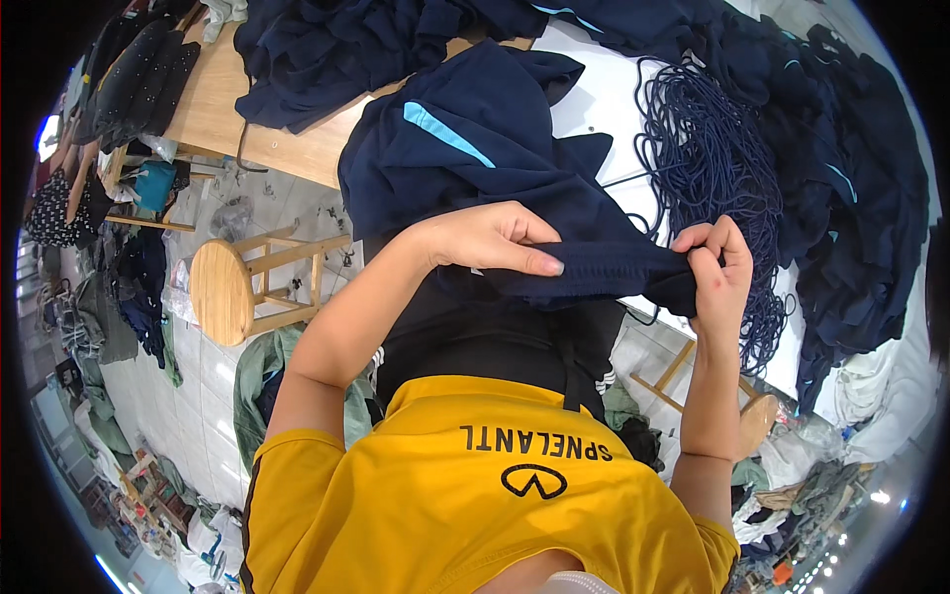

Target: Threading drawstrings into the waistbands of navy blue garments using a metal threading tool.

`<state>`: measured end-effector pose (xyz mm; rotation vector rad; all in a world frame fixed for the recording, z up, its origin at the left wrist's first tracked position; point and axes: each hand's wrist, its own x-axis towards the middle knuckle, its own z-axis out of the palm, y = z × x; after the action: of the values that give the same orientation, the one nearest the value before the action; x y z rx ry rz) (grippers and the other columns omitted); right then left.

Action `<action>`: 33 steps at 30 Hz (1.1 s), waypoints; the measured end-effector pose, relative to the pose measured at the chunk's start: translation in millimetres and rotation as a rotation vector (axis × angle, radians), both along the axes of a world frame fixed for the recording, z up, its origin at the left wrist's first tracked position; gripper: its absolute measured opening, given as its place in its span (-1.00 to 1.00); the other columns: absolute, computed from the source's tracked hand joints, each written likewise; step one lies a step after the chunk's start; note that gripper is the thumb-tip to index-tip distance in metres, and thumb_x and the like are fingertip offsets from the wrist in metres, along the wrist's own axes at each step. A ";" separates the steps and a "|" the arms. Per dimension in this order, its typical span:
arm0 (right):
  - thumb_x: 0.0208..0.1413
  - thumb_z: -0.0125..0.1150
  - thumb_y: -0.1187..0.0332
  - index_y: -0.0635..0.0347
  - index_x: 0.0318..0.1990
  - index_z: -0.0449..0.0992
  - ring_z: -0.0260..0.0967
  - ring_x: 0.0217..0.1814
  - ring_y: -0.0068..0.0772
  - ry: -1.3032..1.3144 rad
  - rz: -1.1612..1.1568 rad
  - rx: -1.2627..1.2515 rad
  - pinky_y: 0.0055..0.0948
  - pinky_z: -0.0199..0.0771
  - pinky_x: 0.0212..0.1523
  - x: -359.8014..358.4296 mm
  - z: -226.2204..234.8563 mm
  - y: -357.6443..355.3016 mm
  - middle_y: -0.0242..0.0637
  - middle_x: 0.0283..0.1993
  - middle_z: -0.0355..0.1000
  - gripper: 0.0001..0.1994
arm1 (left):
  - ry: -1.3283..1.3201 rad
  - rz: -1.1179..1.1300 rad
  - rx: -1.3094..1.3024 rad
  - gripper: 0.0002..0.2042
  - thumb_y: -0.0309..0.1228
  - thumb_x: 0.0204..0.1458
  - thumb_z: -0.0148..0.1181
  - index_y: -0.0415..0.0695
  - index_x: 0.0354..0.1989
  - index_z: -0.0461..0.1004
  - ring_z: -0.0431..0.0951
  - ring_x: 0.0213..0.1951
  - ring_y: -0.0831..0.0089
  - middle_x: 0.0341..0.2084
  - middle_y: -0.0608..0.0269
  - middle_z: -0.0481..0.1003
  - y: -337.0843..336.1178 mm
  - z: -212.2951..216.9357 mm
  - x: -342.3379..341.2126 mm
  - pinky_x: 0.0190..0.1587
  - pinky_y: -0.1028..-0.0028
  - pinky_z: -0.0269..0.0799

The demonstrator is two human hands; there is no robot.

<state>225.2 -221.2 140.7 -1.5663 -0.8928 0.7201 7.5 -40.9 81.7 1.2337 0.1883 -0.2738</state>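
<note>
A navy garment [445,168] with a light-blue stripe lies over the table's near edge and my lap. Its gathered, stitched waistband [604,269] stretches sideways between my hands. At the band's left part my left hand [495,238] is closed, thumb on top and the other fingers mostly hidden by cloth. The band's right end is pinched in my right hand [717,262], its fingers curled. Beyond that hand lies a tangled heap of navy cords [708,148]. A loose strand runs near the band; whether my right hand also grips a cord I cannot tell.
More navy garments [346,49] are piled on the wooden tabletop [287,148], and others [851,198] hang over the white table's right side. A wooden stool [223,292] stands at left. A person [74,193] in patterned clothing is at far left.
</note>
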 end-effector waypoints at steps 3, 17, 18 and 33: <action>-0.18 -0.15 0.69 0.13 -0.57 0.14 0.29 -0.36 -0.56 0.184 -0.054 -0.012 -0.61 0.30 -0.21 4.0 -5.6 -0.3 -0.20 -0.41 0.45 -0.82 | -0.148 0.053 -0.009 -0.76 -0.30 0.08 0.25 -0.23 -0.21 0.57 0.38 -0.46 0.73 -0.47 0.48 0.48 -2.4 7.7 -1.7 -0.38 0.67 0.33; -0.10 -0.13 0.68 0.10 -0.56 0.15 0.18 -0.42 -0.58 0.391 -0.141 0.072 -0.61 0.24 -0.28 -7.1 -25.5 -1.1 -0.31 -0.51 0.31 -0.80 | -0.162 0.062 -0.068 -0.56 -0.48 -0.02 0.31 -0.28 0.06 0.39 0.47 -0.11 0.53 -0.16 0.26 0.51 -4.9 22.3 -5.4 0.05 0.56 0.35; -0.08 -0.13 0.68 0.10 -0.55 0.16 0.18 -0.42 -0.58 0.467 -0.162 0.073 -0.60 0.25 -0.28 -7.3 -32.2 -1.4 -0.32 -0.51 0.30 -0.80 | -0.194 0.097 -0.091 -0.54 -0.50 -0.03 0.31 -0.28 0.08 0.37 0.47 -0.10 0.53 -0.17 0.26 0.51 -7.7 23.0 -3.7 0.07 0.54 0.34; -0.16 0.22 0.59 0.06 -0.14 0.13 0.32 0.06 -0.26 0.407 -0.028 0.343 -0.29 0.26 0.14 -71.9 -26.4 38.3 -0.05 0.27 0.06 -0.54 | -0.402 1.155 0.063 -0.70 -0.50 0.08 0.21 -0.27 0.00 0.47 0.35 -0.34 0.70 -0.25 0.40 0.31 -60.0 39.1 10.2 -0.27 0.73 0.30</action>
<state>153.4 -182.9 114.3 -1.0769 -0.6483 0.7838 17.7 -100.9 120.8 1.0398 0.5209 0.9747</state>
